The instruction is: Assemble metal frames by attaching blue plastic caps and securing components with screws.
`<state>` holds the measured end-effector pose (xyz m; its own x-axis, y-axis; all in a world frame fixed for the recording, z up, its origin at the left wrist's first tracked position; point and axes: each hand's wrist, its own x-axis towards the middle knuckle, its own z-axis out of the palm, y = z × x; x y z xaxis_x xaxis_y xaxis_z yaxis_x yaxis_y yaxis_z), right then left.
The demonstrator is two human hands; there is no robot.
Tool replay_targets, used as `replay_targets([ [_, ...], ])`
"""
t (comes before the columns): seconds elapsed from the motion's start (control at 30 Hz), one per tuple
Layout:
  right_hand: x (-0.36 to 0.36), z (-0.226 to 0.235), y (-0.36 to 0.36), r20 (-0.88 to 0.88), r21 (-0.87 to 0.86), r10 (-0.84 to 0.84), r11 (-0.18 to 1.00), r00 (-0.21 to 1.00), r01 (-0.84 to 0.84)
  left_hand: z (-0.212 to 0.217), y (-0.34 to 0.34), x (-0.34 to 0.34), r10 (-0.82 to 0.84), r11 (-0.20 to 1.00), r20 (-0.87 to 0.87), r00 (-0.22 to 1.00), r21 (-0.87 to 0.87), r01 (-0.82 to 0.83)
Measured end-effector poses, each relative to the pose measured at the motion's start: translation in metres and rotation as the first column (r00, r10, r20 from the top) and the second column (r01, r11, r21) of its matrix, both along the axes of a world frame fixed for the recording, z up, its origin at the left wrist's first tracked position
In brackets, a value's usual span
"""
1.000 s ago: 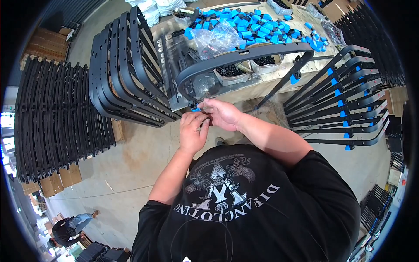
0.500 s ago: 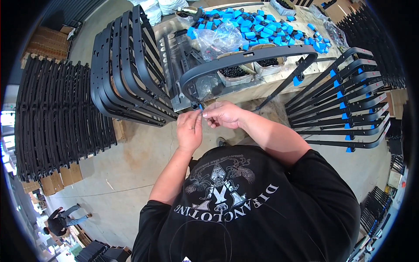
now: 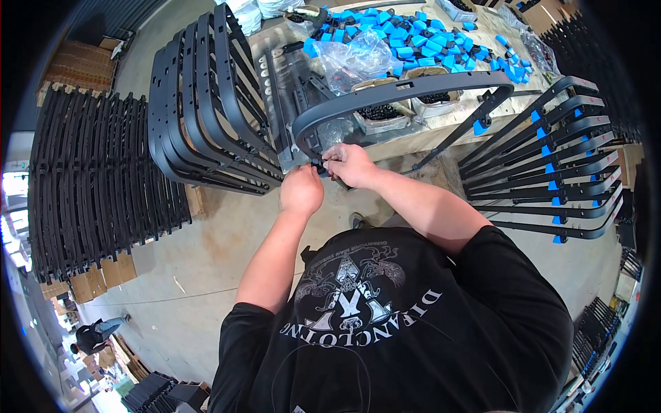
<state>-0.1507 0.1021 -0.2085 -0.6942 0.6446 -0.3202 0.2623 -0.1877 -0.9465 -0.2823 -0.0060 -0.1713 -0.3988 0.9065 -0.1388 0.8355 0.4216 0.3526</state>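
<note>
Head view, looking down. At lower centre, the person's black printed T-shirt (image 3: 385, 323); both forearms rise from it toward mid-frame. The left hand (image 3: 301, 191) is curled narrow, its fingertips hidden against the lower left end of the curved black frame (image 3: 399, 93). The right hand (image 3: 350, 164), just above and right of it, pinches a small dark fitting (image 3: 319, 164) at that same end. The step in hand appears to be seating this fitting on the frame's end; the next move likely calls for steady pressure with the frame held still. The frame arches from the hands to upper right, over the workbench (image 3: 413, 138). Beyond lie loose blue caps (image 3: 406, 34). Stacked black frames (image 3: 206, 103) stand at upper left, capped frames (image 3: 551, 165) at right.
</note>
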Motion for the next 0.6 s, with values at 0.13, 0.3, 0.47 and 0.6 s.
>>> replay_targets([
  [0.13, -0.002, 0.004, 0.006, -0.008, -0.306, 0.030, 0.952, 1.000, -0.031, 0.008, 0.006, -0.003, -0.064, 0.989, -0.030, 0.997, -0.132, 0.060],
  [0.3, -0.012, 0.009, 0.003, 0.142, -0.399, -0.043, 0.912, 0.989, 0.097, 0.001, 0.005, -0.005, -0.075, 0.993, -0.050, 0.996, -0.099, 0.070],
  [0.47, -0.014, 0.011, 0.007, 0.275, -0.296, 0.063, 0.955, 0.959, 0.022, 0.007, 0.009, -0.007, -0.085, 0.986, -0.031, 0.996, -0.149, 0.080],
  [0.6, -0.012, 0.004, 0.006, 0.064, -0.351, -0.102, 0.929, 0.993, 0.118, 0.011, 0.009, -0.002, -0.080, 0.985, -0.030, 0.996, -0.152, 0.075],
])
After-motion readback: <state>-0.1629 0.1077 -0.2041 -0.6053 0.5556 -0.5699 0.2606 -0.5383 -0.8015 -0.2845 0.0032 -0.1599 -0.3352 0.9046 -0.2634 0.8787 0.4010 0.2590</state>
